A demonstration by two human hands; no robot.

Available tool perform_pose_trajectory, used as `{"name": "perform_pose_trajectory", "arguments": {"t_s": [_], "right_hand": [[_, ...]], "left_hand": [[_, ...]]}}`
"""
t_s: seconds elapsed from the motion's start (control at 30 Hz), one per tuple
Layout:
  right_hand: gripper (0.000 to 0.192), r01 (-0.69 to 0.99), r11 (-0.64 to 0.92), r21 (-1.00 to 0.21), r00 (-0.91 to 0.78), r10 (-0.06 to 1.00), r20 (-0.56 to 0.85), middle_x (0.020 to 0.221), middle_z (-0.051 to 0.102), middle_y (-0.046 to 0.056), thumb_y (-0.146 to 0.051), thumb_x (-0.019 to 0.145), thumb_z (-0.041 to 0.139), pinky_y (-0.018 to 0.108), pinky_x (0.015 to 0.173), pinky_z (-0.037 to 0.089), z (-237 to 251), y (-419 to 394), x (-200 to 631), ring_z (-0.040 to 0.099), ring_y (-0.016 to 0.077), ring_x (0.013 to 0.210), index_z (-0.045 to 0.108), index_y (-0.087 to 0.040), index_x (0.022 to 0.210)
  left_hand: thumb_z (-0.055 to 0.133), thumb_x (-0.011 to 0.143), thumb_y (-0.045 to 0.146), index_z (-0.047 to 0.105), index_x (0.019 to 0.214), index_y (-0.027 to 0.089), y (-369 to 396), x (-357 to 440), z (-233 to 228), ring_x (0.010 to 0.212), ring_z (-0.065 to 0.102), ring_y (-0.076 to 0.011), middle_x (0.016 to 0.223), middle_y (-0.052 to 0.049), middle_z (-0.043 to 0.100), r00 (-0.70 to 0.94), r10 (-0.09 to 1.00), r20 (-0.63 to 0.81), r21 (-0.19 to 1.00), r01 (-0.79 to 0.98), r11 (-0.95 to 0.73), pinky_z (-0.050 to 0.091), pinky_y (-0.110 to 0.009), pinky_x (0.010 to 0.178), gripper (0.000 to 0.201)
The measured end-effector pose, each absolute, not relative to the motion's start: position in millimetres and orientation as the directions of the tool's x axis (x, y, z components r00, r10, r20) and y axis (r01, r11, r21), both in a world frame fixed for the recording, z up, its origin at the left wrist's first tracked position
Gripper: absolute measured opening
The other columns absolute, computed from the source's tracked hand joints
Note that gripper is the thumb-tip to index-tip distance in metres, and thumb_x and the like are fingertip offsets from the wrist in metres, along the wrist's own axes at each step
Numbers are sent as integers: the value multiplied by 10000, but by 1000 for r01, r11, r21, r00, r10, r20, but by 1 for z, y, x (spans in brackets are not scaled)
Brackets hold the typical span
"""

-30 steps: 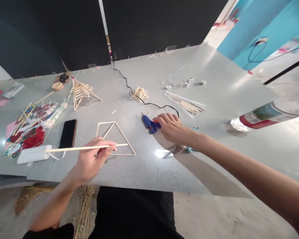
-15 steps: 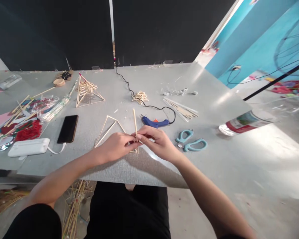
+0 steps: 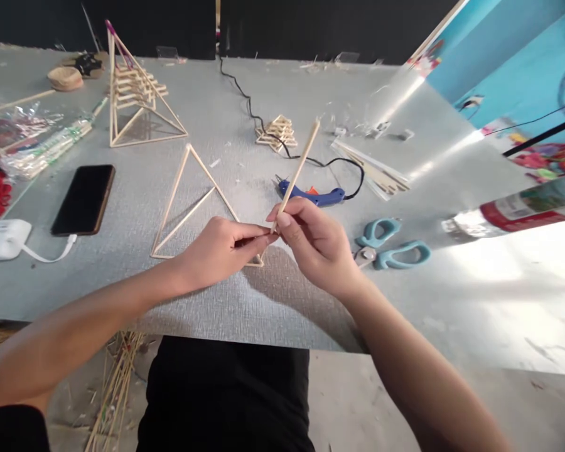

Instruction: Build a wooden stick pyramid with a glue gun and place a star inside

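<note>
Between the hands (image 3: 221,251) (image 3: 317,251), a slanting stick (image 3: 300,163), lower end seemingly in both

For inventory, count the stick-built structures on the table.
3: tall pyramid, back left; small stack, under the black cord; triangular frame, partly hidden by the left hand.

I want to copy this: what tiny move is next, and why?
Perhaps ease the stick toward the nearest corner of the wooden triangle: the right hand holds it tilted, the left hand meets its lower end, and that corner lies close.
</note>
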State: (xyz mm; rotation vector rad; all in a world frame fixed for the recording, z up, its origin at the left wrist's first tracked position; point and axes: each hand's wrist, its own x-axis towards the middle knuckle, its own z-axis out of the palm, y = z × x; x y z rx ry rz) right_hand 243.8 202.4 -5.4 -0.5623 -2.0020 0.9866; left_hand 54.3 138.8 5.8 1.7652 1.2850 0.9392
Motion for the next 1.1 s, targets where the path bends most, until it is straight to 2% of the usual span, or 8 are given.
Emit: {"name": "perform_pose_trajectory", "arguments": {"t_s": [0.17,0.33,0.47,1.1], "right_hand": [[143,61,647,-760,-585,640,498,931,640,28,-291,1094,505,255,649,484,-7,202,246,616,115,802,611,-211,1040],[145,59,656,-752,-597,627,500,922,625,26,-279,1095,499,269,671,482,-6,202,244,610,119,805,607,-202,1036],[145,47,671,-740,-602,611,515,900,616,19,-279,1093,502,278,691,482,-4,201,243,594,114,772,597,-198,1018],[146,51,664,-746,-611,611,503,922,629,30,-288,1096,494,299,710,495,-8,201,243,616,135,810,589,-209,1018]], "left_hand": [[597,1031,359,733,780,142,139,55,1,555,292,-64,607,50,375,238,965,110,883,421,-205,230,-222,499,358],[608,1016,319,715,762,129,139,56,3,552,325,-62,608,44,442,239,966,94,892,410,-188,262,-213,499,335],[607,1012,303,691,722,133,138,56,4,529,322,-61,588,46,437,242,965,105,895,401,-198,264,-212,483,346],[603,1010,307,741,790,130,138,55,-2,522,344,-60,595,38,482,232,967,103,886,420,-195,289,-206,485,314]]}}
